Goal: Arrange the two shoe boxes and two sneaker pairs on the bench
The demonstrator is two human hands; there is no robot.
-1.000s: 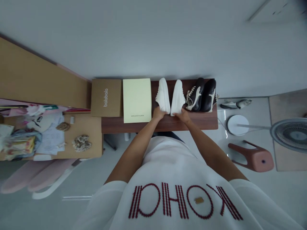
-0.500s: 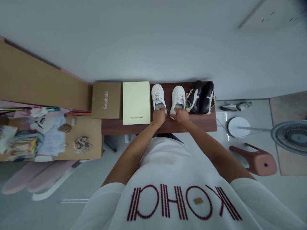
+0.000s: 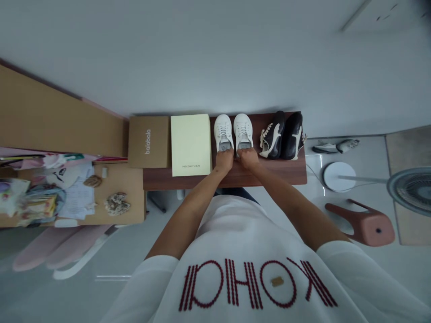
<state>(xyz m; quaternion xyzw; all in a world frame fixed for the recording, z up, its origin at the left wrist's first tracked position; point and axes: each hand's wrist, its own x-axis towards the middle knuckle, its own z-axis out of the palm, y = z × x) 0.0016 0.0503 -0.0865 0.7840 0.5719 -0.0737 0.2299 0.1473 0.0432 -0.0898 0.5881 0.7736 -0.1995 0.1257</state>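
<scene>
In the head view, the left hand (image 3: 225, 160) was closed on the heel of the left white shoe (image 3: 222, 133), and the right hand (image 3: 248, 158) grasped the heel end of the right white shoe (image 3: 243, 132). The two shoes lay just ahead of the hands on a reddish-brown wooden board (image 3: 286, 168), side by side with a narrow gap between them, soles down and rounded toes pointing away from the person. Both were plain white with white laces, and dark lettering showed on their grey insoles; the fingers hid much of the heels, so the exact grip was hard to make out. To the right of the right hand sat a pair of dark shoes (image 3: 274, 136) with cream trim and pale laces, set close together. Just left of the left hand lay a pale yellow box (image 3: 190, 141) marked MEIZHIYUAN, its top covered. Farther left, beside it, stood a brown box (image 3: 156, 143) printed "balabala", likewise covered, so the contents of both were hidden from view.
</scene>
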